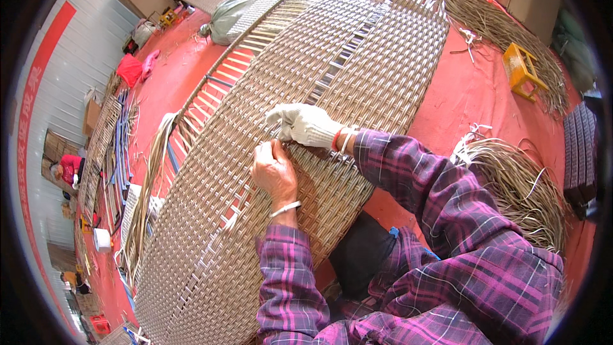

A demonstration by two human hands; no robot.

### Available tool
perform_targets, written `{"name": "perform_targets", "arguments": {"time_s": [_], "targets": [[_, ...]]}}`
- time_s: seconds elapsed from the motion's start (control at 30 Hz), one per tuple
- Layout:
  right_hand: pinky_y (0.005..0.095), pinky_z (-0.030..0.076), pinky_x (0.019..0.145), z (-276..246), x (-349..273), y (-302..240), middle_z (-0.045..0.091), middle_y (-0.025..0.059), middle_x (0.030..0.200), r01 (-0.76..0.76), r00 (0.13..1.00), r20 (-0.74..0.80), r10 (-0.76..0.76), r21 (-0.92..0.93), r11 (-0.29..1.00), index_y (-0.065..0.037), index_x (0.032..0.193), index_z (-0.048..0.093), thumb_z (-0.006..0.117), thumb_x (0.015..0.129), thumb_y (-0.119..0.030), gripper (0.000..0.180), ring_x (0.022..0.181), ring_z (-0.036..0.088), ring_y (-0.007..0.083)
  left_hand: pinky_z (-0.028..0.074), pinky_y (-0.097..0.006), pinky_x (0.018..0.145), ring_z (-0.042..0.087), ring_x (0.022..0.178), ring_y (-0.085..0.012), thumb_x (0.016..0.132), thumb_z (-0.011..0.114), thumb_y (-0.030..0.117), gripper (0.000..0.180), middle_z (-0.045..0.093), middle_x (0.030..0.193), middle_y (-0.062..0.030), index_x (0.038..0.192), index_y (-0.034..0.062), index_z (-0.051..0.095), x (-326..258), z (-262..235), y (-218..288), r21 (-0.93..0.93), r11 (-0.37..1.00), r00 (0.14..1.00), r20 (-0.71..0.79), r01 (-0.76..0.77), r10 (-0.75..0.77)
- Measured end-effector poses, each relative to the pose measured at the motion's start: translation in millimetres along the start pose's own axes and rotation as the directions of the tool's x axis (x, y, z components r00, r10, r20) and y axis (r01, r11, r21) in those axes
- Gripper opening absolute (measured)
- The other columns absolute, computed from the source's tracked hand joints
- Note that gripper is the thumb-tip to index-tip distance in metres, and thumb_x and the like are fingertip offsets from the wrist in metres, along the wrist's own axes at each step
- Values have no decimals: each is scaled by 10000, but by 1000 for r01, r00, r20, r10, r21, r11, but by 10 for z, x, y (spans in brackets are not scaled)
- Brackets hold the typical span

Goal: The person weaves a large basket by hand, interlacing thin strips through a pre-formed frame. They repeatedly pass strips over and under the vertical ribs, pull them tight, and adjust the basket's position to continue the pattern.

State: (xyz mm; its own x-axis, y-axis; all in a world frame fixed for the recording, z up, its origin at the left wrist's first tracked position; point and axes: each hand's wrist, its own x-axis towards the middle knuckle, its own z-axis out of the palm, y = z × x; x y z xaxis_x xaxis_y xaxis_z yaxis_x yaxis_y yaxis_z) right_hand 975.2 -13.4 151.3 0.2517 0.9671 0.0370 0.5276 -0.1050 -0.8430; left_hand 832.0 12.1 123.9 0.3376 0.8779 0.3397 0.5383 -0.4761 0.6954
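A large brown woven panel (242,108) of flat strips stretches diagonally before me, curved along its sides. Along its middle runs a narrow unwoven line (335,67), with loose pale strip ends (231,220) poking up lower down. My bare left hand (274,172) is at the panel's middle, thumb and fingers pinched together; what they pinch is too small to make out. Just above it, my right hand (306,124) in a white knit glove rests over the weave with fingers curled in. Whatever the glove grips is hidden. The two hands nearly touch.
A bundle of brown strips (511,185) lies on the red floor covering (460,99) at right, near a yellow stool (523,71). A longer strip pile (504,25) curves behind. Beyond the panel's left edge are a slatted frame (220,80) and hanging strips (150,204). Other people sit farther left.
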Motion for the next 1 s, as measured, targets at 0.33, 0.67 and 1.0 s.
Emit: {"name": "perform_targets", "arguments": {"time_s": [0.33, 0.67, 1.0], "targets": [[215, 518, 628, -295, 86, 176, 681, 24, 821, -5, 977, -193, 92, 407, 914, -29, 1049, 678, 638, 882, 5, 174, 664, 625, 89, 483, -411, 819, 626, 955, -311, 855, 624, -8, 161, 655, 1001, -136, 1012, 2, 656, -83, -160, -200, -143, 945, 955, -81, -294, 285], [243, 512, 802, -214, -62, -78, 678, 9, 920, 110, 988, -131, -84, 208, 972, -35, 1090, 668, 660, 888, -65, 204, 864, 610, 70, 500, -268, 583, 643, 667, -122, 910, 643, 68, 181, 685, 808, -89, 1072, -7, 675, 285, 205, -226, -422, 891, 962, 132, -164, 239], [384, 523, 808, -619, -273, 270, 694, 85, 1014, 129, 959, -139, -247, -560, 818, -136, 1185, 631, 575, 945, -397, 359, 914, 665, 270, 434, -323, 542, 549, 597, -140, 871, 684, 71, 62, 627, 674, -89, 894, 31, 642, 88, 151, -133, -281, 960, 981, 190, 11, 44]]}}
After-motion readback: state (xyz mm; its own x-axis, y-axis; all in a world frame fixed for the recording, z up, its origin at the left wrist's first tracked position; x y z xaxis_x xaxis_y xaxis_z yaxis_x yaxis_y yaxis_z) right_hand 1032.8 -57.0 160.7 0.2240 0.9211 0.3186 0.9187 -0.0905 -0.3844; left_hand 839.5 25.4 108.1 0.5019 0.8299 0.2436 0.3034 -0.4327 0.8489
